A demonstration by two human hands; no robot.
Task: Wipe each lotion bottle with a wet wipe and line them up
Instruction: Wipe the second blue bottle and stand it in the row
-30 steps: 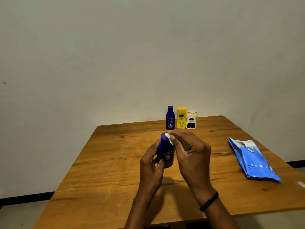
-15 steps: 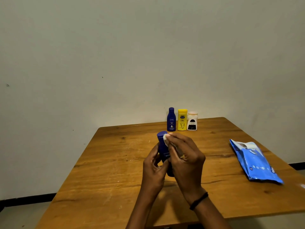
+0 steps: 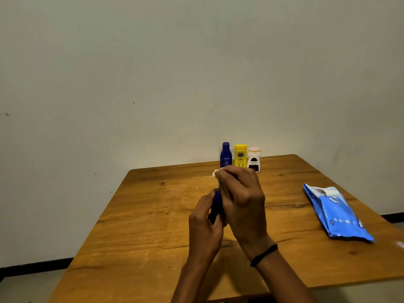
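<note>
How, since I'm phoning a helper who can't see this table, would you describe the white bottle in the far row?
On the wooden table, three bottles stand in a row at the far edge by the wall. The white bottle is at the right end, next to the yellow bottle. It alone is white with a black label.

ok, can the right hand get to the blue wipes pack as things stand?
Probably yes: the wipes pack lies to the right of the right hand, with only bare table between them. But that hand is busy, pressing a white wipe on the dark blue bottle that the left hand grips.
</note>
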